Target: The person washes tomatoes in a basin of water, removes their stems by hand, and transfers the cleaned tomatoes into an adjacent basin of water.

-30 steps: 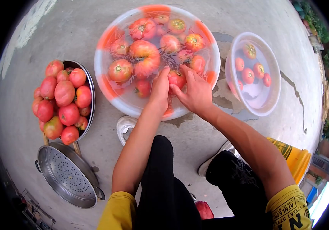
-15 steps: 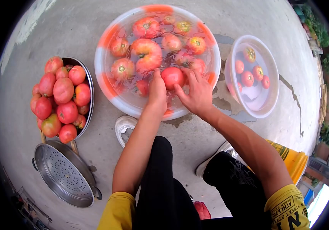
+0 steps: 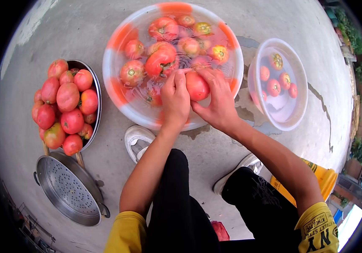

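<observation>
Between my two hands is a red tomato [image 3: 197, 86], lifted over the near part of a large white-and-orange basin [image 3: 112, 49]. My right hand [image 3: 218, 99] wraps round its right side, thumb below and fingers over the top. On its left, my left hand [image 3: 176, 96] presses its curled fingers against the skin. Several tomatoes float in the basin's water, among them a big creased tomato [image 3: 160, 59] just beyond my hands and a pale-topped tomato [image 3: 132, 73] to the left.
A metal bowl [image 3: 99, 107] heaped with tomatoes stands at left, above a perforated steamer pan [image 3: 69, 185]. Right of the basin, a smaller translucent tub [image 3: 280, 123] holds water and several tomatoes. A yellow container [image 3: 325, 179] is at lower right, beside my shoe [image 3: 248, 163].
The tomato has been raised and shifted slightly right. My left hand has come in closer with its fingers curling against it. The creased tomato in the water has turned.
</observation>
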The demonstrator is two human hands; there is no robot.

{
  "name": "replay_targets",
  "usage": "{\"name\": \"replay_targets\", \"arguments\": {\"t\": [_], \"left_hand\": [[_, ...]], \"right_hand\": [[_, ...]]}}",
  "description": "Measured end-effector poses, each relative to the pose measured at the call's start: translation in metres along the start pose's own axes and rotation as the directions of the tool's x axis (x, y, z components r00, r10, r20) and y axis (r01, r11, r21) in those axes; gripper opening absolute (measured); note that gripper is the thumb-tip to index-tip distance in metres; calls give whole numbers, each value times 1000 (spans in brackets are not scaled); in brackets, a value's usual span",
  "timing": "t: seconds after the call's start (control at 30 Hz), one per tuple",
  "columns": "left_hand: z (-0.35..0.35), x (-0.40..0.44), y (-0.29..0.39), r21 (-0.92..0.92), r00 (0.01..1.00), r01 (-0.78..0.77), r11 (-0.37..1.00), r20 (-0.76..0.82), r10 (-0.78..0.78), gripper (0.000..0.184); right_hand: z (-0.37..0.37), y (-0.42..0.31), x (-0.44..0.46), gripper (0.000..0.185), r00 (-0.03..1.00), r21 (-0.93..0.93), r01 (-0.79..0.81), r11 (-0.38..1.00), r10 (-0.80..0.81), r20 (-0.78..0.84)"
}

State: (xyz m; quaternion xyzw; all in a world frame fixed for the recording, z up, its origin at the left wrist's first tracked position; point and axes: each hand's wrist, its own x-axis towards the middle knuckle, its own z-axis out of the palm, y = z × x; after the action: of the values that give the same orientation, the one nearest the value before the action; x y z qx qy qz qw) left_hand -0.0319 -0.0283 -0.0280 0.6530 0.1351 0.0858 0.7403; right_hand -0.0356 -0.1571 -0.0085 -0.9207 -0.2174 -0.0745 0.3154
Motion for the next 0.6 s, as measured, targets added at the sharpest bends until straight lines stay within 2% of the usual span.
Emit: {"name": "replay_targets", "arguments": {"t": [0.07,0.13,0.17,0.2,0.23,0.27,0.3,0.33,0.4,0.43,0.5,0.57,0.6], "left_hand": [[3,-1,-5,27,998,-65,998,27,64,35],[2,1,-9,89,998,-60,994,-1,61,31],[1,2,-11,146,998,-51,988,-31,56,26],[-4,4,-11,147,998,-47,988,-29,52,26],[-13,9,-10,388,985,-140,911,-38,167,22],[-24,13,-10,603,959,-215,768,-17,282,19],[-36,16,-14,593,988,-107,798,-23,150,16],[-45,18,-15,595,988,-111,796,-18,151,16],[-57,19,-15,844,973,-158,512,44,226,17],[-58,17,-3,891,996,-68,448,32,87,24],[-57,19,-8,909,998,-67,412,60,30,28],[-53,19,-10,923,996,-66,380,83,-28,33],[-51,18,-10,937,989,-67,343,109,-105,35]], "right_hand": [[-8,0,4,72,998,19,59,998,-59,-2],[-22,-1,8,68,998,153,-43,987,35,53],[-32,-2,11,68,998,153,-45,987,37,53],[-46,-4,15,67,986,186,-166,968,156,62],[-60,-4,17,66,959,217,-283,934,273,76],[-72,1,20,66,958,218,-286,933,276,75],[-85,9,23,65,927,155,-372,915,374,15],[-98,20,25,65,885,99,-456,885,462,-52],[-125,46,24,70,821,23,-564,826,563,-97],[-135,63,21,72,786,-20,-613,790,607,-118],[-150,95,6,74,746,-63,-663,746,651,-142],[-159,123,-11,79,630,-121,-776,619,768,-111],[-162,137,-20,79,630,-121,-776,619,768,-113]]}}
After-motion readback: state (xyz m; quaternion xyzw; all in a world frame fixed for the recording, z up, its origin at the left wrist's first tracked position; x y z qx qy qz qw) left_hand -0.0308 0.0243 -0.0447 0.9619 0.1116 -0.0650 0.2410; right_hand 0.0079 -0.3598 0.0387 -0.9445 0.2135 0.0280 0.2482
